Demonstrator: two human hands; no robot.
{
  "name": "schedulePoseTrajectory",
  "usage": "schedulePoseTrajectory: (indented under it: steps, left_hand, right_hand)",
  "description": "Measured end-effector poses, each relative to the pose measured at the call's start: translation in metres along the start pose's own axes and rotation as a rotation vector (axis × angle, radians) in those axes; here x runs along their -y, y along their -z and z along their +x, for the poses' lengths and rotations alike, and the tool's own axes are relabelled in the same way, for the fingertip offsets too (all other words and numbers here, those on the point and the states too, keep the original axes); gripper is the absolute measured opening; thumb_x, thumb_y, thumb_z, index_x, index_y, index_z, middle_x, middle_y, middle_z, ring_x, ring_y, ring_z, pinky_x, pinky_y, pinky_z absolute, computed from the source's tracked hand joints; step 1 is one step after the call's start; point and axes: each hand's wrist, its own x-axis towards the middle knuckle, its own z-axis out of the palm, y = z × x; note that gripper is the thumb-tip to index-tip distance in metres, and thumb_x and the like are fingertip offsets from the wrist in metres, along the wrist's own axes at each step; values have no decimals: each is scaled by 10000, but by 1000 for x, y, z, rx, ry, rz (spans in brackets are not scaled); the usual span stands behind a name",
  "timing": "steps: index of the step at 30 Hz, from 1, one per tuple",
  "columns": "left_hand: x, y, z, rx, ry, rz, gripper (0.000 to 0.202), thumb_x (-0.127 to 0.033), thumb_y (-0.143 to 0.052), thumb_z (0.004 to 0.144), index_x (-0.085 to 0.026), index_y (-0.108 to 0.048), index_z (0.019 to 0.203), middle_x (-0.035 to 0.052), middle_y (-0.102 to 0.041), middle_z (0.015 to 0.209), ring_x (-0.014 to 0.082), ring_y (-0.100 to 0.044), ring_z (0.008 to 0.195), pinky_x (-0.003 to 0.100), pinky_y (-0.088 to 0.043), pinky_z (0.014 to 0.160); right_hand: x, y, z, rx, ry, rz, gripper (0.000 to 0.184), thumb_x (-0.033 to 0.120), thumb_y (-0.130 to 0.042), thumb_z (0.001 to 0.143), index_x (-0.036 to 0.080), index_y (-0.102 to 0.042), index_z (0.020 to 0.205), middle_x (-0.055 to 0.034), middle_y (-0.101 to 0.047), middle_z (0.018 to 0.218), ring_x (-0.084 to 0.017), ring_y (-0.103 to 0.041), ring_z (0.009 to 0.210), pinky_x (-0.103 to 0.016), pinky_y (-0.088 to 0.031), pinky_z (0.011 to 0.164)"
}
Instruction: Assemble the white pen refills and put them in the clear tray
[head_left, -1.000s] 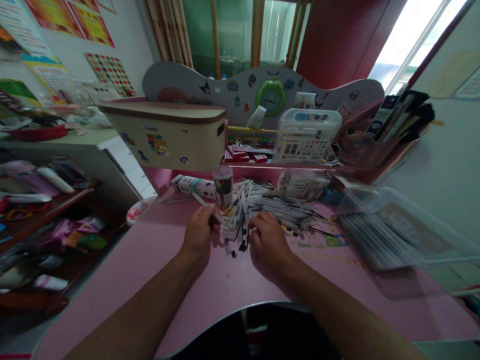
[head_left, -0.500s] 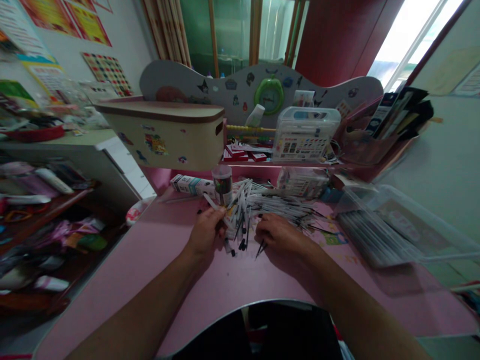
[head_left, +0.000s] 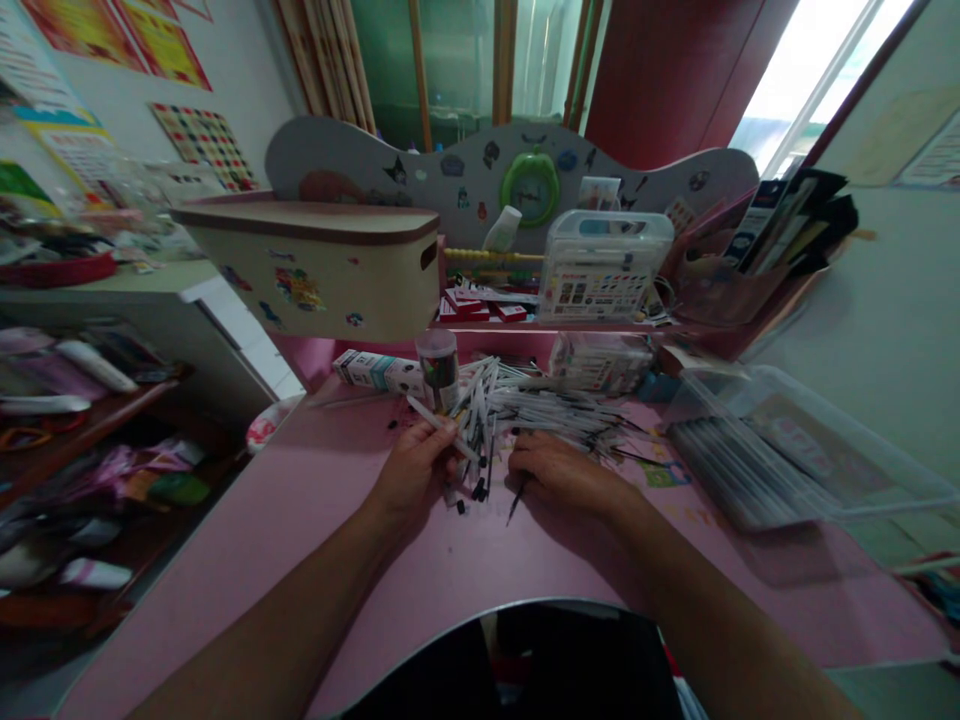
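My left hand [head_left: 412,465] is closed around a white pen barrel [head_left: 422,410], which slants from upper left to lower right between thumb and fingers. My right hand [head_left: 551,468] is curled on the desk with a thin black pen refill [head_left: 514,508] sticking out below its fingers; how many it holds is hidden. Between and behind both hands spreads a pile of white and dark pen parts [head_left: 551,408]. Small black pen caps [head_left: 478,490] lie between the hands. Just behind my left hand stands a clear cylindrical tub [head_left: 437,362].
On the pink desk [head_left: 315,540], a long printed box [head_left: 379,372] lies at the back left. To the right is a clear plastic bin [head_left: 847,490] with a stack of pens or refills. A lidded cream storage box [head_left: 322,280] and a clear carry case [head_left: 606,268] stand on the shelf.
The pen barrel in my left hand has tilted and now shows more of its length. My right hand stays nearly in place, its refill turned slightly. The view has shifted a little.
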Motion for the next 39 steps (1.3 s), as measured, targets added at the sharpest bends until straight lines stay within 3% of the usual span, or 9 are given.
schedulePoseTrajectory:
  steps: [8,11,16,23,30,39]
  left_hand:
    - [-1,3,3,-1,16,-45,282,-338,-821,713,-146,-619,755,-24,-622,593,71,-515,457,183,-455,453]
    - [-3,5,5,-36,15,-69,263,-307,-822,725,-139,-620,745,-15,-640,603,66,-539,473,156,-454,452]
    - [-4,5,8,-83,44,-133,183,-233,-780,785,-143,-622,764,-15,-632,588,71,-556,472,153,-493,453]
    - [-5,5,7,-69,34,-203,142,-205,-761,818,-133,-640,804,-7,-641,626,66,-565,495,146,-505,452]
    - [-6,4,6,-48,23,-169,229,-237,-813,763,-140,-626,854,7,-696,712,66,-572,502,155,-495,448]
    - [-4,0,0,26,9,-101,305,-306,-855,711,-158,-649,880,-31,-635,580,82,-554,479,179,-484,477]
  right_hand:
    - [-3,-3,4,-83,31,130,157,59,-658,795,199,-729,783,-37,-627,922,-180,-546,927,-288,-407,835]
    - [-3,6,6,-202,92,303,156,67,-618,818,199,-702,817,-25,-630,905,-174,-577,923,-302,-441,870]
    - [-2,12,5,-400,51,455,164,156,-575,884,196,-723,944,-34,-650,886,-174,-611,872,-308,-464,822]
    - [-3,2,6,-422,25,363,238,119,-568,869,202,-758,987,-43,-667,873,-166,-600,801,-303,-465,776]
    - [-1,0,7,-440,-5,327,231,107,-569,870,190,-766,958,-44,-654,844,-159,-595,776,-290,-461,753]
    - [-5,-7,10,-481,44,314,202,91,-581,847,183,-739,933,-33,-634,803,-157,-585,748,-282,-431,711]
